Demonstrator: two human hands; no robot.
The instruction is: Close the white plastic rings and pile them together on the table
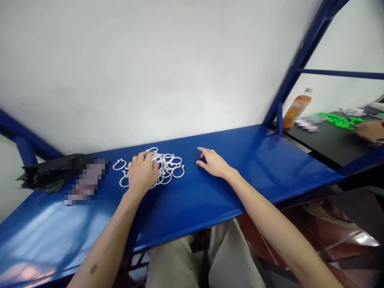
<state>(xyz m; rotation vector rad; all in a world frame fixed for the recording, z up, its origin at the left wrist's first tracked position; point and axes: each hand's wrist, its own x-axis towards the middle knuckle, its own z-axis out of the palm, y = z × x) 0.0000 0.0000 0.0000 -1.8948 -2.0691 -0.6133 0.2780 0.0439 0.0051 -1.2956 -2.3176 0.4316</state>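
A loose pile of white plastic rings [165, 173], each with a small knob at its join, lies on the blue tabletop [192, 208]. My left hand [142, 172] rests palm down over the left part of the pile. Its fingers are bent and apart, touching the rings, and some rings are hidden under it. One ring [119, 164] lies a little apart, to the left of that hand. My right hand [212, 161] is to the right of the pile with thumb and fingers apart, and nothing shows in it.
A black plastic bag [57, 170] and a blurred-out flat item [87, 180] lie on the left. A white wall [168, 72] stands behind the table. Past the blue frame post [295, 68], a dark table holds an orange drink bottle [297, 109], bright green pieces [342, 120] and another person's hand [370, 131].
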